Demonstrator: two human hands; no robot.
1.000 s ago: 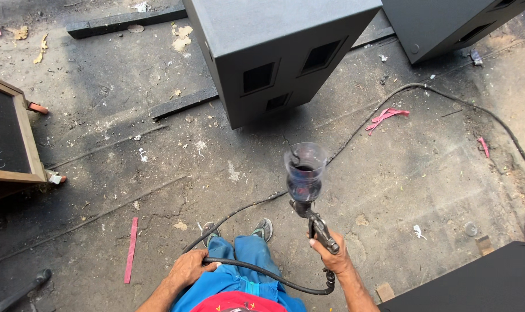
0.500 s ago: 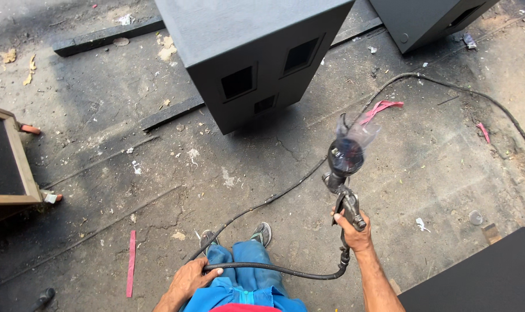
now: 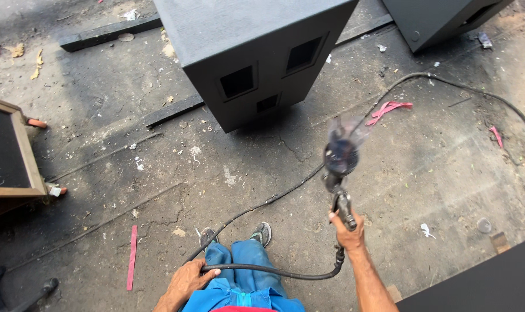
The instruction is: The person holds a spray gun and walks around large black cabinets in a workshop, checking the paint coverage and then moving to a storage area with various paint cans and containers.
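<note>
Concrete floor point(image 3: 447, 173), cracked, stained dark with overspray around a big black box point(image 3: 251, 52) that sits on black planks point(image 3: 109, 34). Second black box point(image 3: 442, 17) top right, another black panel point(image 3: 488, 277) at the bottom right corner. Framed chalkboard point(image 3: 5, 150) at the left edge. Red strips point(image 3: 132, 257) and paper scraps lie scattered (outdoor yard or open workshop, cannot tell which).

Right hand point(image 3: 348, 234) has its fingers wrapped tight around the grip of a spray gun point(image 3: 340, 173), held up in front of the body, cup blurred, well apart from the big box. Left hand point(image 3: 187, 280) is curled around the black hose point(image 3: 274, 271), which loops from the gun's base across blue trousers point(image 3: 245, 271) and trails over the floor toward the top right.
</note>
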